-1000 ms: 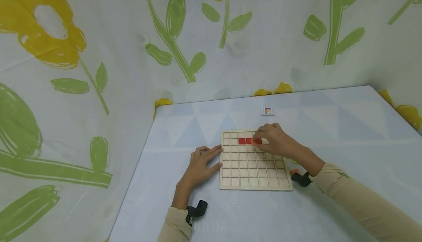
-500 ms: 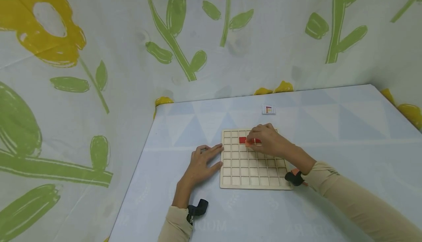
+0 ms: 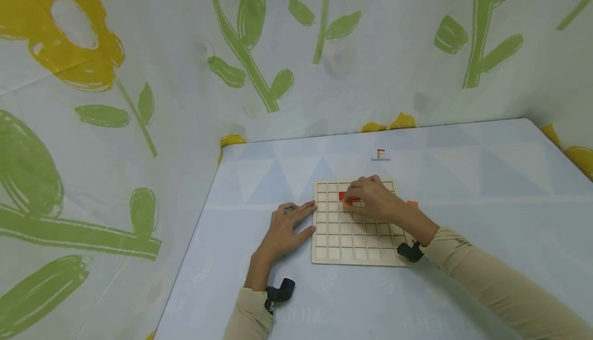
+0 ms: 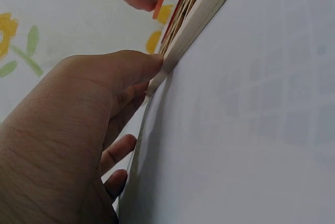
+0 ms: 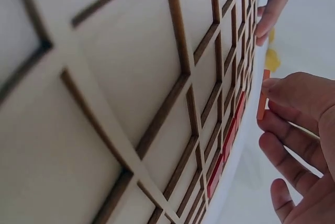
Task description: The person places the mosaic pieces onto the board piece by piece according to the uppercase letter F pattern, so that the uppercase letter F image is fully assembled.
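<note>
My right hand pinches an orange square tile between thumb and fingertips, just above the wooden grid board. In the right wrist view the tile stands on edge, apart from the board. Red tiles lie side by side in one row of the grid, partly behind my right hand in the head view. My left hand rests at the board's left edge, fingers extended; in the left wrist view its thumb touches the board's rim.
A small printed card with a coloured grid pattern lies beyond the board. Another orange tile shows right of the board, with more orange partly hidden under my right wrist. A flower-printed curtain borders the table.
My right hand has shifted left over the board with the orange tile, from the right end of the red row to near its left end. The left hand stays at the board's edge.
</note>
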Demonstrator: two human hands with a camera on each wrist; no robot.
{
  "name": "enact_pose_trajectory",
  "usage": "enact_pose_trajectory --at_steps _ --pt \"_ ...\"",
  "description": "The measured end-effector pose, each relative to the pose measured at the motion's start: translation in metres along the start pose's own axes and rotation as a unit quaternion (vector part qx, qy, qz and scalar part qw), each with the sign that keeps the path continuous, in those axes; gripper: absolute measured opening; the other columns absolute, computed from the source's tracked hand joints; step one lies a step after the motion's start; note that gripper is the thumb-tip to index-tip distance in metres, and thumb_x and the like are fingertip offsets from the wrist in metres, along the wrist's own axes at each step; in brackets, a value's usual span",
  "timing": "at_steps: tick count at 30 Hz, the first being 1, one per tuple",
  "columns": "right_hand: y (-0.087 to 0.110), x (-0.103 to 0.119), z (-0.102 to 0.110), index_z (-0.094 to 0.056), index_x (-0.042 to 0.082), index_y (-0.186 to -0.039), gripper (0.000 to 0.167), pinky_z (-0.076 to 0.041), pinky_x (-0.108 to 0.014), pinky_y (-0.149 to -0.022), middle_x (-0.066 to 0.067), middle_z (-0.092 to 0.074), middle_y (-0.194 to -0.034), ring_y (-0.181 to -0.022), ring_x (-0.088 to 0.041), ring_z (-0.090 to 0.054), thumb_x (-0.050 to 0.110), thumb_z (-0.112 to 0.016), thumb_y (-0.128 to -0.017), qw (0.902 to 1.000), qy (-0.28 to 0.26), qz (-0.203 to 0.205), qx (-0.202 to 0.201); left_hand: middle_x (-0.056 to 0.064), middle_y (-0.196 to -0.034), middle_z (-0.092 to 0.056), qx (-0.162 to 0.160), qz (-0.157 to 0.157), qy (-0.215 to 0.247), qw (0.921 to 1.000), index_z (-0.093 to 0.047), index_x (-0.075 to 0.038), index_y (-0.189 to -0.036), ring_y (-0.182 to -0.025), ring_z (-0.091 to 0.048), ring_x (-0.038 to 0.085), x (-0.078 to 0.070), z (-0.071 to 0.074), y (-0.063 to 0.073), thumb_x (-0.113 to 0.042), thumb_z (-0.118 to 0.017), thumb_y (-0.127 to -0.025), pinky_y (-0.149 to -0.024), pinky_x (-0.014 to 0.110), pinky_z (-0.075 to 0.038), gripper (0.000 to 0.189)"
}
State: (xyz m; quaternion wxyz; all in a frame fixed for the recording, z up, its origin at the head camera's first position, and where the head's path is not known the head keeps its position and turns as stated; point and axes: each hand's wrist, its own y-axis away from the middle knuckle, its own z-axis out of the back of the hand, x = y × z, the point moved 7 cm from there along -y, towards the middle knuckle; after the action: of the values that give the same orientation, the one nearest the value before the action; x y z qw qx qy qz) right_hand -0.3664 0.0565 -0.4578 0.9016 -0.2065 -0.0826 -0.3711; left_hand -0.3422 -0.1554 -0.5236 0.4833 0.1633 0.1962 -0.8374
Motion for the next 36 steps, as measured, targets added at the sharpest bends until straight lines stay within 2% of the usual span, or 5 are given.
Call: enact_pose_trajectory --at_steps 14,20,26,32,36 --pt "-0.003 -0.001 -0.011 -0.075 0.015 -0.088 0.009 -0.039 -0.047 -0.082 0.003 -0.068 -0.092 -0.088 -0.018 -0.059 0.016 -0.083 -0.083 0.9999 0.011 0.006 0.006 -0.022 -0.153 -0.040 0.007 0.008 -0.011 0.9999 -0.050 -0.032 -0.149 -0.132 -0.037 0.020 0.000 -0.001 -0.001 -0.048 -0.057 -0.097 -0.099 0.046 -0.030 0.055" --pt "-0.004 -0.001 -0.014 -0.077 0.014 -0.090 0.009 -0.040 -0.046 -0.083 0.001 -0.068 -0.096 -0.092 -0.021 -0.060 0.018 -0.082 -0.084 0.9990 0.039 0.009 0.021 -0.023 -0.154 -0.039 0.008 0.009 -0.009 0.9999 -0.049 -0.032 -0.149 -0.131 -0.037 0.021 -0.001 0.000 -0.001 -0.047 -0.057 -0.097 -0.098 0.046 -0.030 0.055" --pt "-0.004 -0.001 -0.014 -0.079 0.013 -0.094 0.012 -0.041 -0.046 -0.084 -0.001 -0.068 -0.102 -0.097 -0.022 -0.060 0.020 -0.081 -0.085 0.9985 0.045 0.007 0.032 -0.023 -0.153 -0.039 0.010 0.011 -0.010 0.9998 -0.050 -0.032 -0.149 -0.132 -0.037 0.021 0.000 0.000 -0.002 -0.047 -0.057 -0.097 -0.098 0.046 -0.031 0.055" --pt "-0.004 0.001 -0.014 -0.078 0.013 -0.093 0.011 -0.041 -0.046 -0.084 0.000 -0.069 -0.100 -0.094 -0.021 -0.061 0.019 -0.081 -0.085 0.9980 0.055 0.016 0.025 -0.022 -0.153 -0.040 0.010 0.016 -0.010 0.9998 -0.050 -0.031 -0.149 -0.132 -0.037 0.022 0.000 -0.001 -0.002 -0.046 -0.058 -0.097 -0.099 0.047 -0.030 0.055" --pt "-0.001 0.002 -0.008 -0.078 0.012 -0.092 0.010 -0.041 -0.048 -0.085 0.000 -0.069 -0.099 -0.094 -0.021 -0.061 0.016 -0.081 -0.084 0.9990 0.040 0.009 0.017 -0.021 -0.154 -0.040 0.009 0.014 -0.010 0.9998 -0.050 -0.031 -0.149 -0.132 -0.036 0.022 -0.001 0.000 -0.001 -0.045 -0.058 -0.097 -0.099 0.047 -0.030 0.055"
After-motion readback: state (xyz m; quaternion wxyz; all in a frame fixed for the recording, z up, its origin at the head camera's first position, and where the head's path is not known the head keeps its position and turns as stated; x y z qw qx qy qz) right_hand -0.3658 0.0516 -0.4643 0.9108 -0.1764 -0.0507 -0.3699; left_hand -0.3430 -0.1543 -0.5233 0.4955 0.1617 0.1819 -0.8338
